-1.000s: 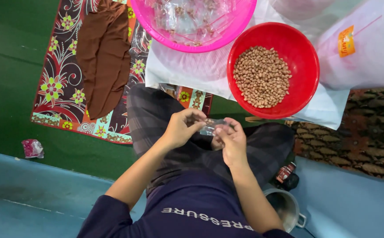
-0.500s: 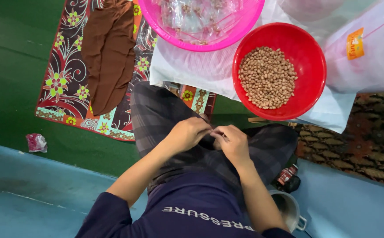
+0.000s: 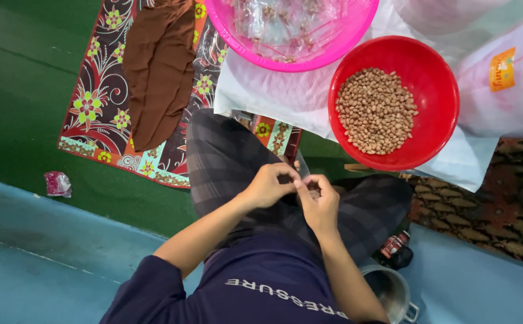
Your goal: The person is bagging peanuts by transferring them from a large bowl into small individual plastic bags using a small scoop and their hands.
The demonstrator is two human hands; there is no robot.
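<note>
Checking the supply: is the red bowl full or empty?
Partly full: the red bowl holds a heap of peanuts on its bottom; its inner walls show bare.

glossy smooth plastic: red bowl [image 3: 438,78], pink basin [image 3: 339,51]. clear thin plastic pouch [image 3: 302,170] between both hands. printed woven cloth mat [image 3: 102,120], matt. metal pot [image 3: 387,291], dull sheen.

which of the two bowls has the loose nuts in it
The red bowl, nearer the right hand, holds a heap of loose brown nuts. The pink bowl beside it holds small clear packets instead.
</note>
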